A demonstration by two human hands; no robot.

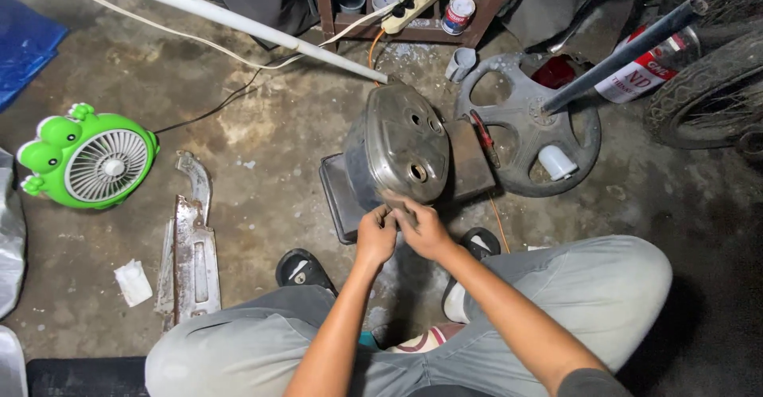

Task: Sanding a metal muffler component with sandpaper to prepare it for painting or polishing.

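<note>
A worn metal tank-shaped casing with a few round holes stands on a dark flat block on the concrete floor. My left hand and my right hand meet at its near lower edge, fingers pinched together on something small; what it is I cannot make out. Both forearms reach forward between my knees in grey trousers, with black sandals on my feet.
A green frog-shaped fan sits left, beside a rusty metal bracket and a crumpled white scrap. A dark spoked wheel with a white cup lies right. A white pipe, power strip, tin can and tyre are beyond.
</note>
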